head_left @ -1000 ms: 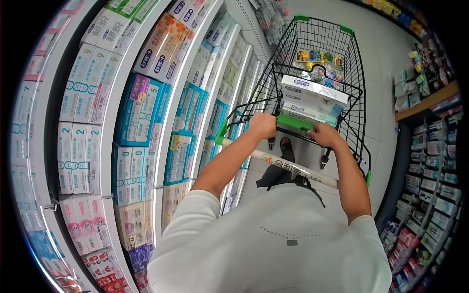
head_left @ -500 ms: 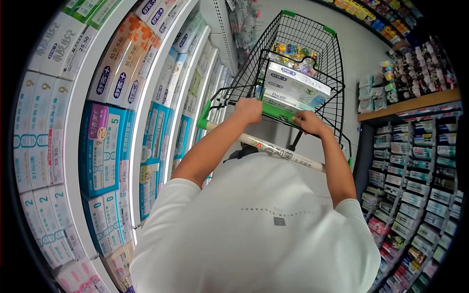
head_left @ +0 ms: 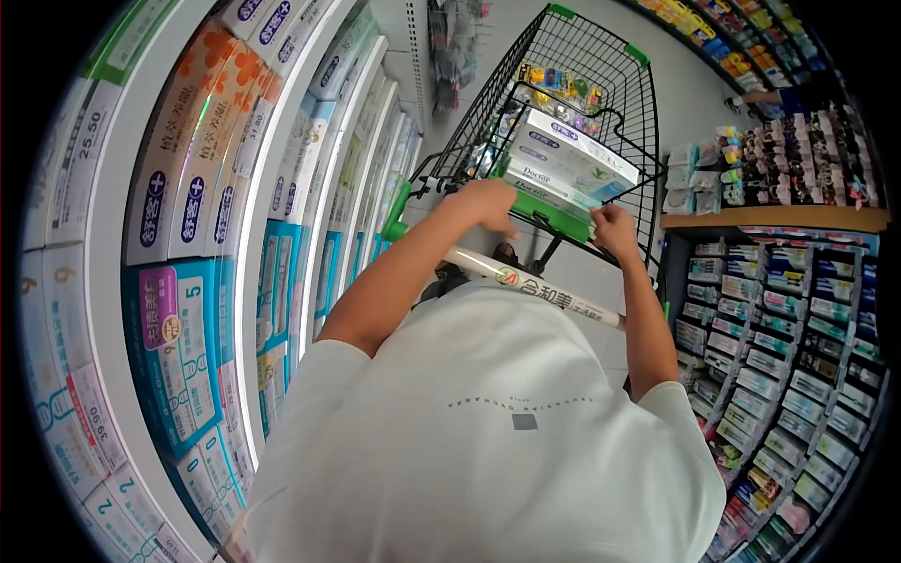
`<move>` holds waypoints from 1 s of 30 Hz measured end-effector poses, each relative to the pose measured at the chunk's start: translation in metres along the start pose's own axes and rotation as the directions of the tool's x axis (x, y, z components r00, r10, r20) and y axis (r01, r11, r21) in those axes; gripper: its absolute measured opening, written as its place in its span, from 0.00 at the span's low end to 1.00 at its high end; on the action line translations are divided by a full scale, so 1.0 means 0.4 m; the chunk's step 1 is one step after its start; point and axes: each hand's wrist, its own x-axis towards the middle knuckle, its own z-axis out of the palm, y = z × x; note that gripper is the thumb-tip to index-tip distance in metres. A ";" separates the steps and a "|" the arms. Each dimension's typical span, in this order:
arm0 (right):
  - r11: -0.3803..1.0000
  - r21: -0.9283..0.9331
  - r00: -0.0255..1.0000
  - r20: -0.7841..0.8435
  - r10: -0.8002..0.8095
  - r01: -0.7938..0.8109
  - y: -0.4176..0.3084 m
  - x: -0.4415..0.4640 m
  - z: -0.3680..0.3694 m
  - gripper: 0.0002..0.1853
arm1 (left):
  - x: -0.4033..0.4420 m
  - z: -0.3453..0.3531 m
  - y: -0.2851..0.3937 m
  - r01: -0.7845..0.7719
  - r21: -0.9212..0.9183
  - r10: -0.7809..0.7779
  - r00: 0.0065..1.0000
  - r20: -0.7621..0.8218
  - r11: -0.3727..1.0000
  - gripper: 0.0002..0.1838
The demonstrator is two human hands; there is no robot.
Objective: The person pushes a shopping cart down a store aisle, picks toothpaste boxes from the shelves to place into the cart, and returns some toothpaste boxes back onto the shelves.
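Observation:
My left hand [head_left: 485, 204] hovers over the left end of the green panel [head_left: 554, 218] on the shopping cart [head_left: 615, 89], its fingers loosely apart and pointing down. Beside the panel's right end my right hand [head_left: 615, 232] is closed with curled fingers; whatever lies in them is hidden. Between the hands, behind the panel, the cart holds stacked white boxes [head_left: 571, 161] with purple labels and a "Doctor" print. Several colourful packages [head_left: 554, 84] lie deeper in the basket. The pale printed handlebar [head_left: 526, 281] runs below both forearms, untouched by my hands.
A tall shelf of boxed goods [head_left: 178, 347] stands close on the left, with price tags along its edges. On the right are a rack of small packets [head_left: 788, 319] and a wooden ledge [head_left: 770, 219]. A person's arm [head_left: 760, 97] shows at the far right.
My left hand has loosened, its fingers now hanging apart. My right hand has shifted right, off the green panel. The cart and boxes sit slightly higher in view, and the left shelf has moved past.

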 end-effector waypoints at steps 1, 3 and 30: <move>0.999 -0.022 0.980 -0.195 0.039 -0.044 0.022 0.017 -0.020 0.15 | 0.024 -0.024 -0.026 -0.037 -0.116 0.031 0.998 -0.054 0.993 0.30; 0.994 -0.031 0.923 -0.375 0.081 -0.100 0.067 0.038 -0.043 0.15 | 0.068 -0.053 -0.053 -0.075 -0.231 0.054 0.994 -0.099 0.970 0.31; 0.809 0.555 0.973 -0.214 -0.084 0.192 -0.251 0.141 -0.031 0.37 | 0.062 -0.117 -0.031 -0.336 -0.602 -0.530 0.288 -0.798 0.724 0.33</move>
